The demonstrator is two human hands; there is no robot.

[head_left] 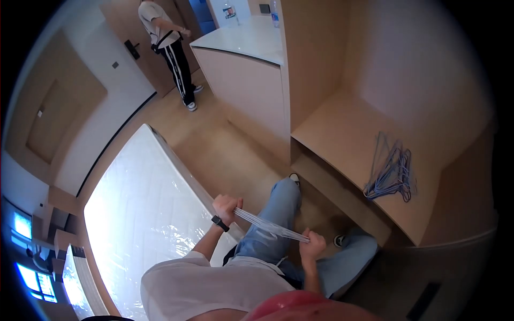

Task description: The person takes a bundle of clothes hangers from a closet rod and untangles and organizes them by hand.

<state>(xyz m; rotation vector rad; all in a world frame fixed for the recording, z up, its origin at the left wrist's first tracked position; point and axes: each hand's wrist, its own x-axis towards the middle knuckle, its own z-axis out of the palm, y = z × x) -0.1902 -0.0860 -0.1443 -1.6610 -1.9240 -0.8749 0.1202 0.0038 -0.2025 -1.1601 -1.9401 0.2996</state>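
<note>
Stretched between my two hands is a whitish, streaky strip (pixel 270 226). It looks like gathered plastic film or thin strands; I cannot tell which. My left hand (pixel 226 208), with a dark watch on its wrist, is closed on the upper left end, near the edge of the plastic-wrapped mattress (pixel 144 208). Closed around the lower right end is my right hand (pixel 312 246), above my bent legs in light blue jeans. To the right, a pile of bluish-purple hangers (pixel 391 171) lies on the wooden shelf (pixel 332 125), apart from both hands.
Another person (pixel 168 45) in dark striped trousers stands by the wooden door (pixel 120 27). A cabinet (pixel 246 80) with a white top holds a plastic bottle (pixel 230 12). Wooden floor (pixel 214 150) runs between mattress and cabinet. A second wrapped mattress (pixel 77 281) shows at lower left.
</note>
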